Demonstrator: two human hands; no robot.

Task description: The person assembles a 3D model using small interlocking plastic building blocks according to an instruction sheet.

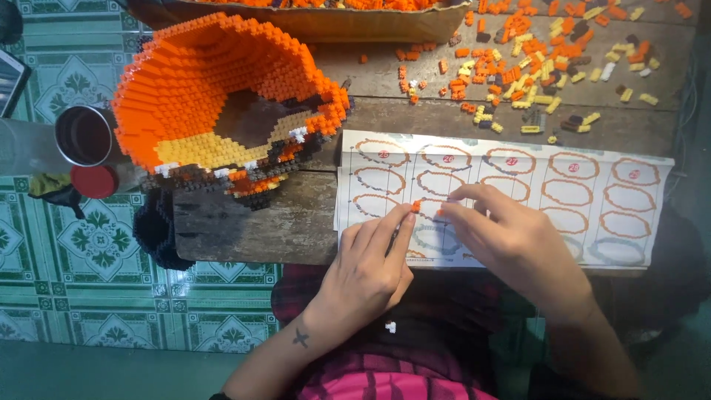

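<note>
Green patterned floor tiles (81, 244) showed beneath the worn wooden bench (252, 218) where we worked. Our left hand (370, 270) pinched a tiny orange brick (416, 206) between thumb and forefinger, a narrow grip closed on the piece, held just above the printed instruction sheet (563, 200) with its rows of ring diagrams. Our right hand (511, 241) rested at 3 o'clock from that brick, fingertips (452, 210) curled down onto the sheet; something small and orange sat beneath them, though we could not tell whether they gripped it. At 10 o'clock from our hands stood the large hollow orange brick model (215, 96), tilted open towards us, with a metal cup (85, 135) and a red lid (95, 181) at its left. Loose orange and yellow bricks (533, 67) lay scattered at 1 o'clock. We judged the pinch a slight one: such a small brick could slip and vanish off the bench edge near our lap.
</note>
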